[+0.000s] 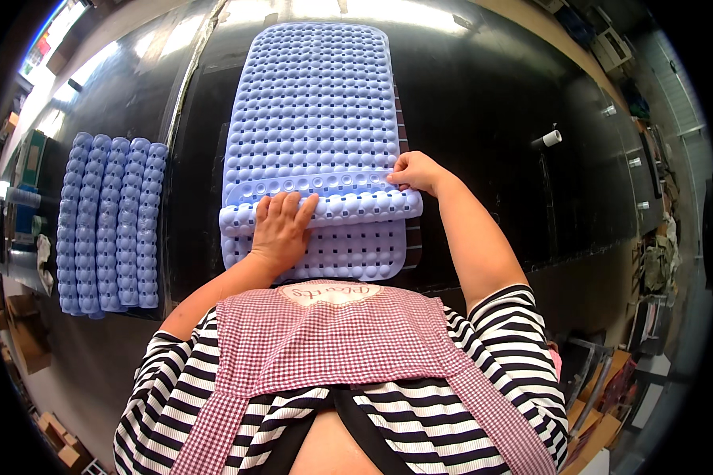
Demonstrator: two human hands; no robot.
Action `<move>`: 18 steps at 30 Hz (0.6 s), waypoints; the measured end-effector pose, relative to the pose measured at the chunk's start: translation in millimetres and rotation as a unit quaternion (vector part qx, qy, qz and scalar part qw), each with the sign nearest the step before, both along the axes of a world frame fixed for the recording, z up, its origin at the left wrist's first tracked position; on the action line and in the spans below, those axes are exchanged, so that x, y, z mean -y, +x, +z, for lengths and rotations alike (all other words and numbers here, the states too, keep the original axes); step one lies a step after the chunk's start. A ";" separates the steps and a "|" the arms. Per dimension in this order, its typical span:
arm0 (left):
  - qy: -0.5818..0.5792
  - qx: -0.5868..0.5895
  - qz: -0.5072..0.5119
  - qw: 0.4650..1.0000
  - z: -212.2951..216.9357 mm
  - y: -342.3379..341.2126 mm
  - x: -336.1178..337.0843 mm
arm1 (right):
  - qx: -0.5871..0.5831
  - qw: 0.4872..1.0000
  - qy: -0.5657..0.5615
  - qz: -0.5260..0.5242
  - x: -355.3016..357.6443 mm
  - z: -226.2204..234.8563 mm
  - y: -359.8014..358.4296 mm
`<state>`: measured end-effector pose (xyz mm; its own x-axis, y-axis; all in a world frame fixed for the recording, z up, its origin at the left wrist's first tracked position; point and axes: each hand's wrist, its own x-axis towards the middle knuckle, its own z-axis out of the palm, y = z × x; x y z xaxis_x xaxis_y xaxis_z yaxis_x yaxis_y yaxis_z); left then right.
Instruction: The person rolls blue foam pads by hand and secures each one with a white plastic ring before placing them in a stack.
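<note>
A light-blue bubbled bath mat (313, 103) lies lengthwise on the black table in front of me. Its near part is turned into a roll (364, 208) running across the mat, and a strip with a row of round cups shows just beyond it. More of the same bubbled blue sheet (348, 247) lies flat on the near side of the roll. My left hand (281, 229) rests on the roll left of its middle, palm down, fingers spread. At the strip's right end, my right hand (417, 171) pinches the mat's edge between thumb and fingers.
Several rolled blue mats (107, 222) lie side by side at the table's left. A small white cylinder (552, 138) sits on the black tabletop (483, 103) to the right. Cardboard boxes (25, 332) stand on the floor at far left.
</note>
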<state>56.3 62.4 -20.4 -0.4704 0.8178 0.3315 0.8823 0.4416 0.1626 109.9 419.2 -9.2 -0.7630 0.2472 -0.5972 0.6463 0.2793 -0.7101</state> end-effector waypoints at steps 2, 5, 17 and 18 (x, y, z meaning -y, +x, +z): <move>0.002 0.001 -0.002 1.000 0.3 -0.2 0.1 | 0.015 1.000 -0.026 -0.009 1.4 2.1 -1.3; 0.004 0.000 -0.004 1.000 0.8 0.0 1.3 | 0.004 0.984 0.168 0.065 21.0 11.4 -3.6; 0.001 0.000 0.000 1.000 -1.2 0.3 3.9 | 0.005 0.987 0.159 0.018 22.0 2.5 -8.1; 0.004 0.000 -0.004 1.000 -2.4 -0.7 1.9 | -0.004 0.993 0.118 -0.002 14.5 -4.3 -5.4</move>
